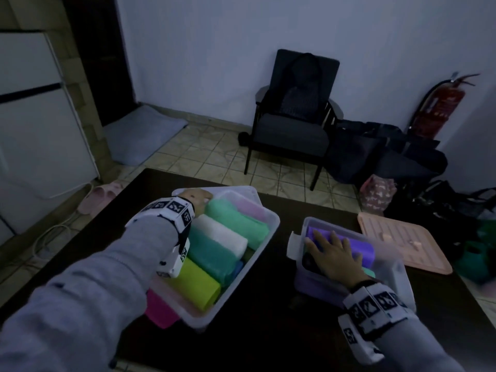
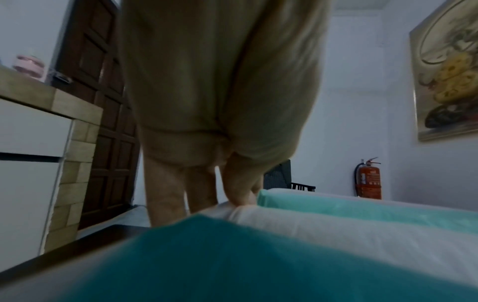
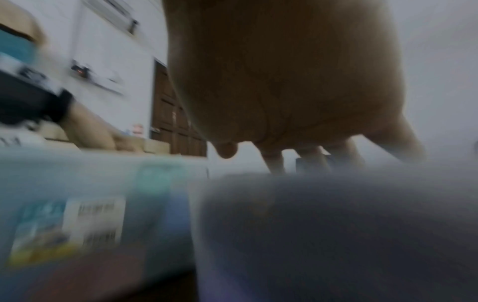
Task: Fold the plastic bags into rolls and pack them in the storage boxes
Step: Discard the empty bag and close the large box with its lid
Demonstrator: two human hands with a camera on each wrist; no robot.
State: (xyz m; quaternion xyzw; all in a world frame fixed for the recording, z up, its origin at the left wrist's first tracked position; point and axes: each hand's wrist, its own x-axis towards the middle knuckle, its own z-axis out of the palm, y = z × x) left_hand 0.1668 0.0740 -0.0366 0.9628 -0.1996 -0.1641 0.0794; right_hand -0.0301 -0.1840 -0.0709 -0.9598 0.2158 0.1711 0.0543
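My left hand [image 1: 195, 197] reaches into big clear box [image 1: 268, 232], fingers down at white roll [image 2: 362, 228], grip unclear; right hand [image 1: 334, 257] flat, grip wide, pressing purple roll [image 1: 362, 244] in small box [image 1: 397, 269] on bench [image 1: 268, 345]

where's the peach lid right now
In the head view, the flat peach plastic lid lies on the dark table's far right, just beyond the small clear box.

Dark table [image 1: 268, 331]: two clear storage boxes [image 1: 264, 232] [image 1: 397, 275], pink lid [image 1: 402, 237].

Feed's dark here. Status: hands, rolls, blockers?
Left hand reaching into big box, fingers at white roll. Right hand flat on purple roll, small box. No blockers.
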